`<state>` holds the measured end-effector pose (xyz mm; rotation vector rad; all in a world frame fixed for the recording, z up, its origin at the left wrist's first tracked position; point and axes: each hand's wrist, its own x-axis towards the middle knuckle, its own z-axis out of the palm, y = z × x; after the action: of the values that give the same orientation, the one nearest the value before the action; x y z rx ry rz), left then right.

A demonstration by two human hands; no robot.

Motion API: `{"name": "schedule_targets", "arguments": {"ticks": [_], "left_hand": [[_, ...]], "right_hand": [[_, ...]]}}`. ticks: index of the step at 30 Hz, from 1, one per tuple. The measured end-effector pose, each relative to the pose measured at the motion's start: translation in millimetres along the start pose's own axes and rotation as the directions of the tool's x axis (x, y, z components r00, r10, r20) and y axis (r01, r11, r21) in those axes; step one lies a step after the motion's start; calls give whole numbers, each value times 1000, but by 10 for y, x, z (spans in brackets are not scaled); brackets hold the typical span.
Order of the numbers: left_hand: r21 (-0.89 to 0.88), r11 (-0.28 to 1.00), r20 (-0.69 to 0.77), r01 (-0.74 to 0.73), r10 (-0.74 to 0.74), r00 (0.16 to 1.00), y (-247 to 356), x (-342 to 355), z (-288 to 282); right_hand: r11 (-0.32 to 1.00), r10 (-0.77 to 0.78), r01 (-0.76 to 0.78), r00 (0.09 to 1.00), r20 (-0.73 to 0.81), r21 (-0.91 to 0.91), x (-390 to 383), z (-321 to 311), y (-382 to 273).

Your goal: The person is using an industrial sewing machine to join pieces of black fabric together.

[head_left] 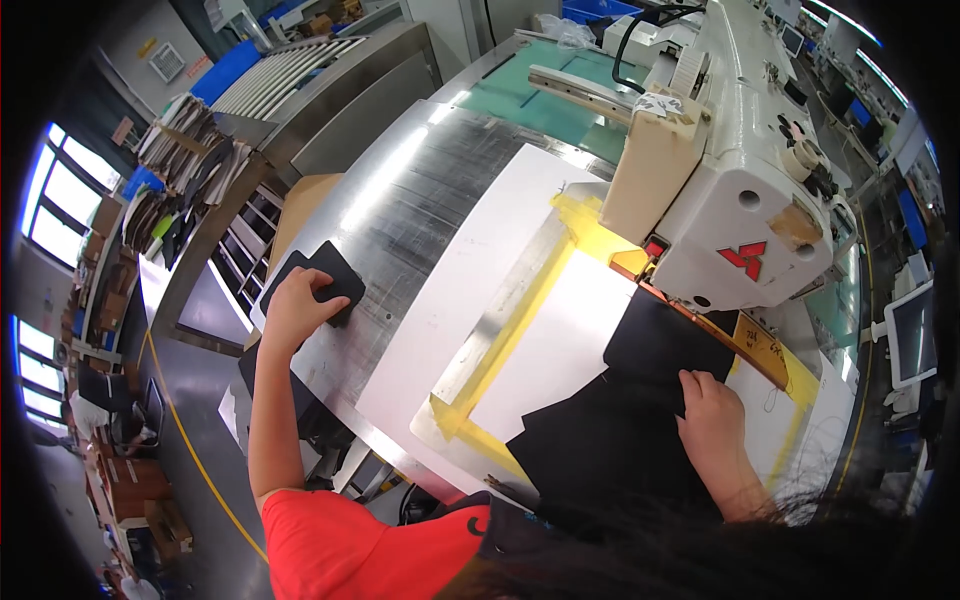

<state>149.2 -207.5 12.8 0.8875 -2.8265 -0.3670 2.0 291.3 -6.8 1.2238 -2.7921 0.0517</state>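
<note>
My left hand has its fingers and thumb closed on dark flat pieces over the steel table's left edge. My right hand rests on a large black sheet of material, fingers slightly bent and lying on it. This sheet lies on a white board edged with yellow tape, its upper part reaching under an orange guide strip below the white sewing machine head. The tip of the needle is too small to make out.
The steel table meets a green mat at the back. A roller conveyor and stacked sheets stand at left, with boxes on shelving lower down. A monitor is at the far right.
</note>
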Motion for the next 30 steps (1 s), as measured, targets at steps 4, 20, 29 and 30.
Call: {"name": "schedule_targets", "arguments": {"ticks": [4,20,29,30], "left_hand": [[14,1000,36,-14,14,999,-114,256,24],[121,970,143,-213,195,970,53,393,83],[295,801,-3,-521,546,838,-1616,1183,517],[267,774,37,-574,587,809,-1296,1191,594]], "right_hand": [[987,159,-157,984,74,-34,24,103,23],[606,795,-541,441,-416,583,-1682,-474,868],[30,610,-976,-153,-777,216,-4147,-862,1378],[29,583,-979,-146,-799,200,-4129,-777,1296]]}}
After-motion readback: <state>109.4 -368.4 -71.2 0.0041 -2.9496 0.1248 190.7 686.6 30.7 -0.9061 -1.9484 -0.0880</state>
